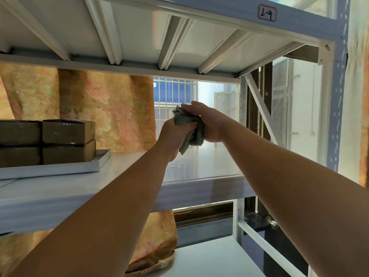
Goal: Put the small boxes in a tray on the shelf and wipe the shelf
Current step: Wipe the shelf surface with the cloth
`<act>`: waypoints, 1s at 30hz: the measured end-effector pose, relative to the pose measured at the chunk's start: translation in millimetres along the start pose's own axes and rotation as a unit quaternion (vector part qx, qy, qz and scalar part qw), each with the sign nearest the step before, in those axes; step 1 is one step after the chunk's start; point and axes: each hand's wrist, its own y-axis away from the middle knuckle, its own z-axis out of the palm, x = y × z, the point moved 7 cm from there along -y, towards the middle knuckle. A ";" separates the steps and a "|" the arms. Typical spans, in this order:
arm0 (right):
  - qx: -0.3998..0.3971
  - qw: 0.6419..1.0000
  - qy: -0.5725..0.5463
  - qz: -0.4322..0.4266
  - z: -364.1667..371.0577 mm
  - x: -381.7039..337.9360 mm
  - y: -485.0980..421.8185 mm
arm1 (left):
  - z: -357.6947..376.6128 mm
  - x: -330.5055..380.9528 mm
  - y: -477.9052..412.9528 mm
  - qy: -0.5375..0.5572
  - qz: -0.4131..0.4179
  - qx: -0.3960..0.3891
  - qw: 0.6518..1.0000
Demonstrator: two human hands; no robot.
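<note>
A handwritten label (267, 13) reading "2-4" is seen on the grey front beam (303, 25), high above the right hand (207, 124) and somewhat to its right.

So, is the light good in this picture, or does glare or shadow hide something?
Head view: the bright window behind backlights the scene, so the boxes look dark. Head view: the shelf surface carries pale glare below the cloth. Head view: the wide lens seems to bow the upper beam slightly.
</note>
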 end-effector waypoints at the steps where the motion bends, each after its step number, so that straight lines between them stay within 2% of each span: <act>1: 0.009 1.000 -0.001 -0.023 -0.5 -2.9 -2.3 | 0.3 1.6 0.3 -0.009 0.007 -0.003 1.000; 4: -0.008 0.997 -0.044 -0.061 -2.5 -9.4 -5.4 | 1.9 7.5 1.8 -0.025 0.023 -0.020 0.999; 7: -0.056 0.997 0.007 -0.059 -0.8 -11.3 -2.5 | 7.8 13.4 7.0 -0.085 0.042 -0.036 0.995; 9: -0.036 0.998 0.010 -0.060 -5.9 -11.6 -3.1 | 5.6 17.0 10.0 -0.116 0.062 -0.009 0.991; 13: 0.034 0.998 -0.027 -0.042 -23.1 -5.9 -4.6 | -7.1 13.3 6.0 -0.136 0.049 0.057 0.988; 14: 0.063 0.997 -0.015 -0.030 -27.3 -3.9 -3.4 | -8.8 14.5 6.4 -0.196 0.062 0.079 0.975; 15: 0.088 0.996 0.008 -0.018 -30.3 -2.4 -1.6 | -8.6 18.5 9.4 -0.291 0.088 0.104 0.947; 17: 0.110 0.993 0.052 -0.005 -33.0 -0.6 -1.2 | -3.0 26.7 19.2 -0.455 0.134 0.139 0.870; 18: 0.111 0.991 0.068 -0.005 -33.1 -0.7 -2.0 | -2.9 28.3 21.8 -0.482 0.138 0.153 0.852; 20: 0.104 0.990 0.094 -0.004 -31.6 -1.9 -1.8 | -6.9 29.5 21.3 -0.481 0.133 0.171 0.849; 23: 0.090 0.988 0.123 0.010 -28.5 -2.0 1.0 | -0.6 34.3 20.5 -0.526 0.177 0.153 0.818; 25: 0.110 0.984 0.137 0.019 -30.3 -1.4 4.2 | 6.4 36.5 21.5 -0.520 0.211 0.138 0.816; 28: 0.185 0.969 0.163 0.023 -45.2 1.4 6.7 | 9.5 36.5 21.5 -0.499 0.228 0.138 0.825; 30: 0.221 0.963 0.156 0.017 -57.5 4.1 5.9 | 1.6 35.0 17.4 -0.458 0.192 0.136 0.857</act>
